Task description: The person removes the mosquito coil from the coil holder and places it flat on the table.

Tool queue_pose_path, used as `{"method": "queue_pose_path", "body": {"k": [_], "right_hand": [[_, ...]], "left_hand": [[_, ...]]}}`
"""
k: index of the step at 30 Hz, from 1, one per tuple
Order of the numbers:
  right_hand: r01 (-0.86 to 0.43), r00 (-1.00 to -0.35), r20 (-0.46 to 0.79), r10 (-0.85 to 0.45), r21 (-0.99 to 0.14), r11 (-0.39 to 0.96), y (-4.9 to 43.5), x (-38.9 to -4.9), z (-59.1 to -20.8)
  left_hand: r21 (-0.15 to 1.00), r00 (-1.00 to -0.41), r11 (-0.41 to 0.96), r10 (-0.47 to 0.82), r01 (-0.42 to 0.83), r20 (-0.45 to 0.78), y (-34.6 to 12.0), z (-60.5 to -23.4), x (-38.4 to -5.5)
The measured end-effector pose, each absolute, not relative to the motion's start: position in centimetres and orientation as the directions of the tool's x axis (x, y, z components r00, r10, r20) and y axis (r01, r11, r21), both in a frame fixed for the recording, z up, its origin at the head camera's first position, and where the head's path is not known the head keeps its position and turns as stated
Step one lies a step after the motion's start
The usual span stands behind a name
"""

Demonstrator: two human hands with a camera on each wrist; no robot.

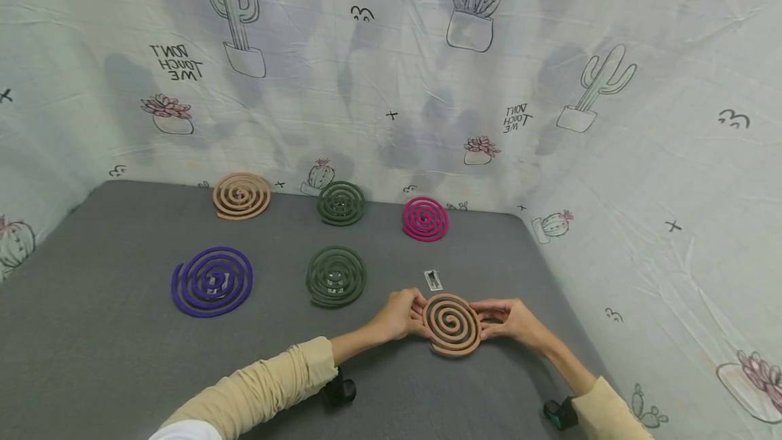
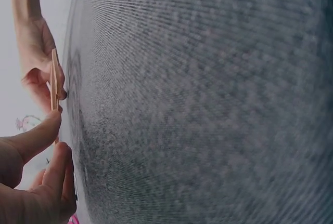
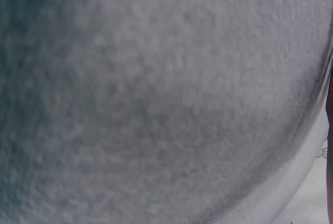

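Note:
In the head view my left hand (image 1: 400, 316) pinches the left edge of a tan spiral mosquito coil (image 1: 451, 322). From the opposite side, my right hand (image 1: 514, 323) grips the same coil by its right edge. Seen edge-on in the left wrist view, the coil (image 2: 54, 81) is a thin flat disc raised off the grey table. Just beyond it lies a small metal coil stand (image 1: 433, 280). The right wrist view shows mostly grey cloth, with the held coil out of sight.
A purple coil (image 1: 212, 282) and a dark green coil (image 1: 336, 276) lie to the left. Along the back are another tan coil (image 1: 241, 195), a second green coil (image 1: 341, 203) and a pink coil (image 1: 425, 218). Cactus-printed cloth (image 1: 391, 73) walls the grey table.

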State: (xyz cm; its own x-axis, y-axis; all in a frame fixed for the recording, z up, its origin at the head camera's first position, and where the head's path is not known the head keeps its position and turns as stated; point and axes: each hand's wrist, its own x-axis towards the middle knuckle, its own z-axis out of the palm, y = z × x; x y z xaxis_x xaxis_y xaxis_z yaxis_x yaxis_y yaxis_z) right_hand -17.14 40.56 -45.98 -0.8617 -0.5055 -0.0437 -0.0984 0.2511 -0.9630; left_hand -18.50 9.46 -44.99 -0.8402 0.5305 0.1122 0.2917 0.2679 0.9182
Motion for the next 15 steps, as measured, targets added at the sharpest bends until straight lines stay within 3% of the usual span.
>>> {"method": "queue_pose_path", "body": {"k": [4, 15], "right_hand": [[-0.102, -0.864, -0.068, -0.499, -0.947, 0.304, 40.5, -17.3, -45.7], [-0.117, -0.870, -0.083, -0.485, -0.923, 0.368, 40.4, -17.7, -45.5]], "left_hand": [[0.911, -0.829, 0.271, 0.547, 0.309, 0.119, 9.6, -45.2, -18.6], [0.794, -0.829, 0.401, 0.516, 0.457, 0.217, 11.7, -51.6, -21.4]]}}
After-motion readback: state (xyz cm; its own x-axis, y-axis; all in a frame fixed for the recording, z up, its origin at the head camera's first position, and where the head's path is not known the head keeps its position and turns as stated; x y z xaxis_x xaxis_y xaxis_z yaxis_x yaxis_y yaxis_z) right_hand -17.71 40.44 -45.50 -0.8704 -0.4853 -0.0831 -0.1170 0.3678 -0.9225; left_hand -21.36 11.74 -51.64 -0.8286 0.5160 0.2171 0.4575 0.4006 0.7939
